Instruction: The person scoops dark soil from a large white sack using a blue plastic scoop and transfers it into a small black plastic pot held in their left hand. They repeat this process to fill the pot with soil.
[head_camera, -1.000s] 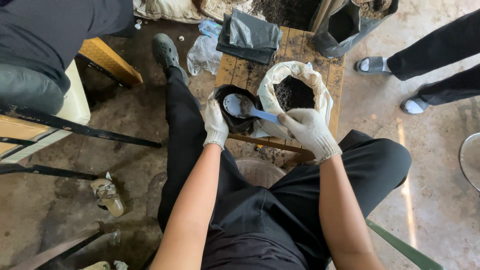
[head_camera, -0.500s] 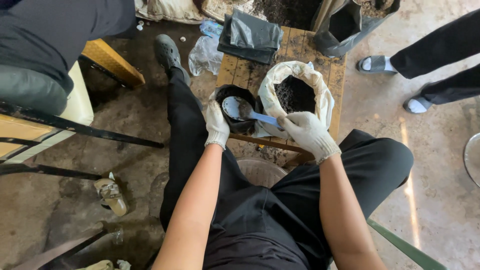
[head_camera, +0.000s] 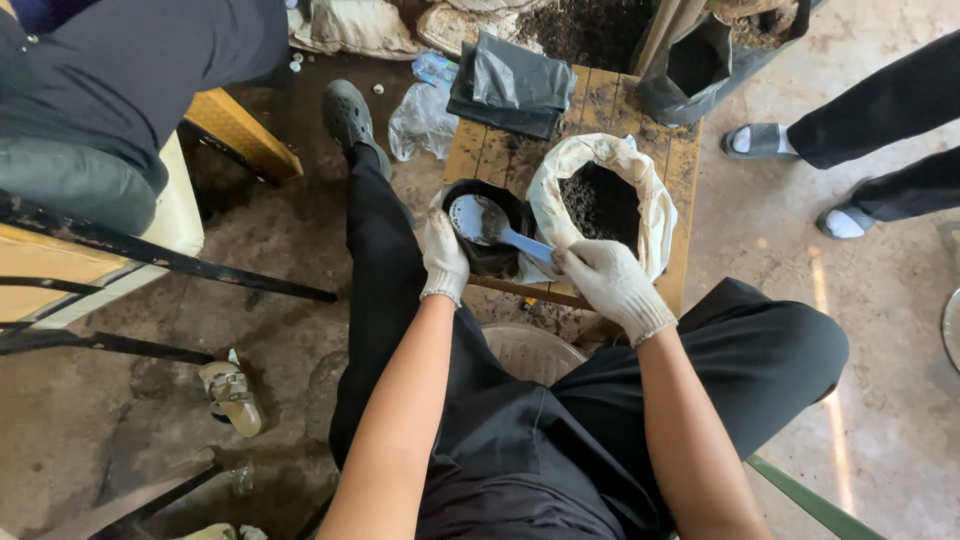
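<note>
Looking down, the biggest thing beyond both hands is the low wooden pallet table, slatted and dusted with dark soil. On it, just past the right hand, sits the white sack, its mouth rolled open and dark soil showing inside. Further out from that hand lies a folded pile of dark plastic bags, and off to its far right another person's dark trouser legs and sandalled feet stand on the concrete.

Between the two hands is the small black planting bag, upright at the table's near edge and touching the sack's side. The left hand, in a white glove, is closed around the near rim of that black bag, grasping it and holding its mouth open.

The right hand, gloved too, is clenched on the blue handle of the scoop. That handle runs from the fist toward the left hand, and the grey metal bowl of the scoop sits right in the black bag's mouth, just above the left hand's fingers.
</note>
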